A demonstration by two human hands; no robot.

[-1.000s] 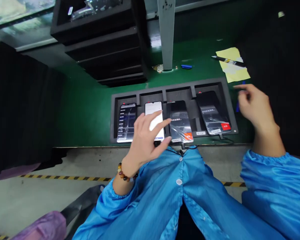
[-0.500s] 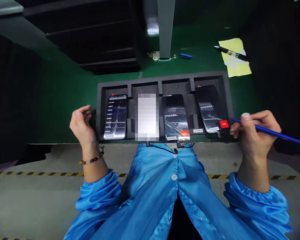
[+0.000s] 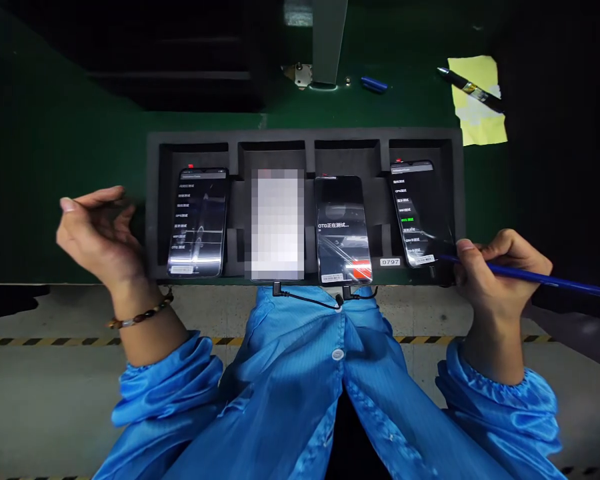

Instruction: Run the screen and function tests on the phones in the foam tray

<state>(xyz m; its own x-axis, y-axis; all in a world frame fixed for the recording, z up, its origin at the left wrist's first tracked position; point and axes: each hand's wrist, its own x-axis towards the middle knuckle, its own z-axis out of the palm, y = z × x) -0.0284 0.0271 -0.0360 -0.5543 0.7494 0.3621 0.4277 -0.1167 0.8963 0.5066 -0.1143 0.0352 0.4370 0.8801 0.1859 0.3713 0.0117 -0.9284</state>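
A black tray (image 3: pixel 390 276) holds a phone in each compartment. The far left phone (image 3: pixel 197 223) and the far right phone (image 3: pixel 417 213) show dark list screens, the right one with a green line. A blurred-out bright phone (image 3: pixel 278 227) lies second from left. Beside it, a dark phone (image 3: pixel 343 227) shows a red button. Black cables (image 3: pixel 305 298) plug into the two middle phones. My right hand (image 3: pixel 503 273) grips a blue stick (image 3: pixel 555 277), its tip at the right phone's lower edge. Left of the tray, my left hand (image 3: pixel 100 233) is empty, fingers apart.
Beyond the tray on the green table (image 3: pixel 230 121) are a metal post (image 3: pixel 329 47), a small metal piece (image 3: pixel 303 75) and a blue cap (image 3: pixel 374 85). A black pen (image 3: pixel 473 90) lies on yellow paper (image 3: pixel 480 127) at the back right.
My left hand has moved left, away from the tray. The right phone's screen went from a red-button page to a list, and the stick tip moved left onto its lower edge.
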